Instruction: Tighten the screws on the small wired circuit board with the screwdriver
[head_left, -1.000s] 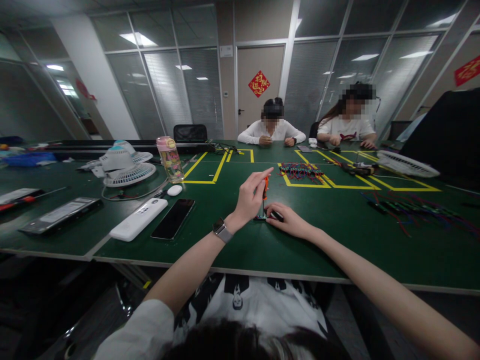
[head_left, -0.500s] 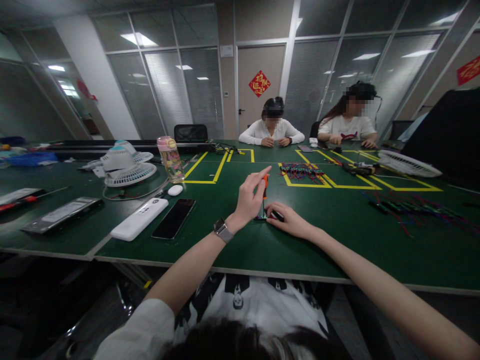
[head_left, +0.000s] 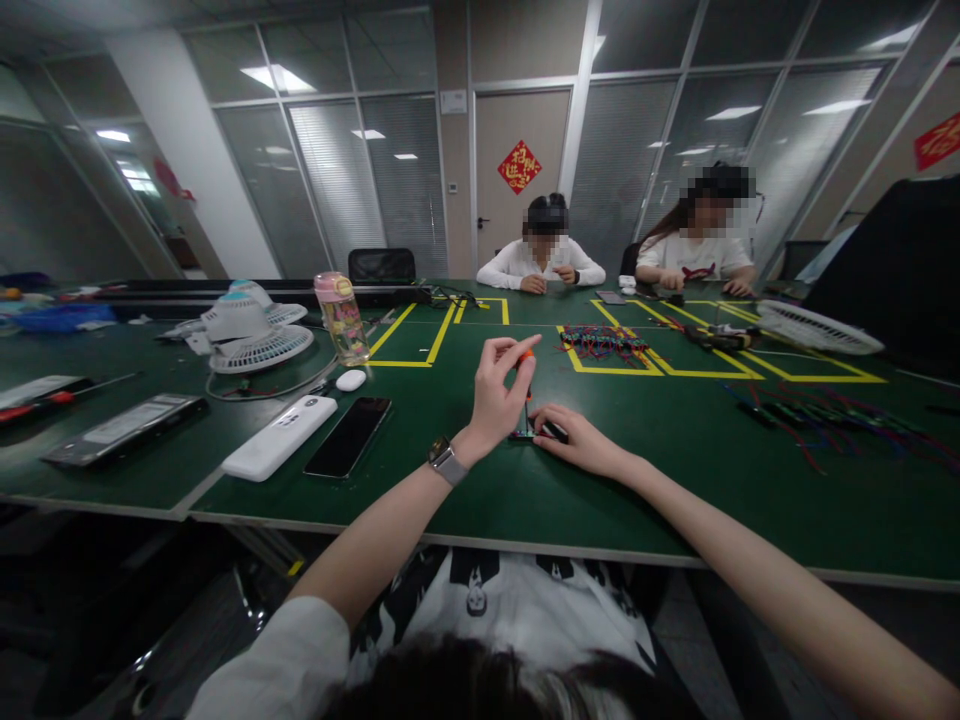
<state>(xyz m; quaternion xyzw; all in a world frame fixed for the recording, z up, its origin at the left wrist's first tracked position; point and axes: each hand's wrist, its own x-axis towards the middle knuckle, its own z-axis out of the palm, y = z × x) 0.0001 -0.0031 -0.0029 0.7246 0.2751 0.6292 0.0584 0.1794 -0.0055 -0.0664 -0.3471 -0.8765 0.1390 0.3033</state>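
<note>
Upright over the green table, a screwdriver with an orange handle is gripped by my left hand, which wears a watch. Its thin shaft points down at a small circuit board lying on the tabletop. My right hand is closed on the board's right end, its forearm coming in from the right. Something dark shows under the right fingers; I cannot make out what it is. Part of the screwdriver handle is hidden behind the left fingers.
Left of my hands lie a black phone, a white power bank and a bottle. Wired boards sit in a bundle ahead and another to the right. Two people sit across the table.
The left fingers have shifted slightly around the screwdriver handle, which shows less now. My right hand stays on the board. The person opposite has moved their hands.
</note>
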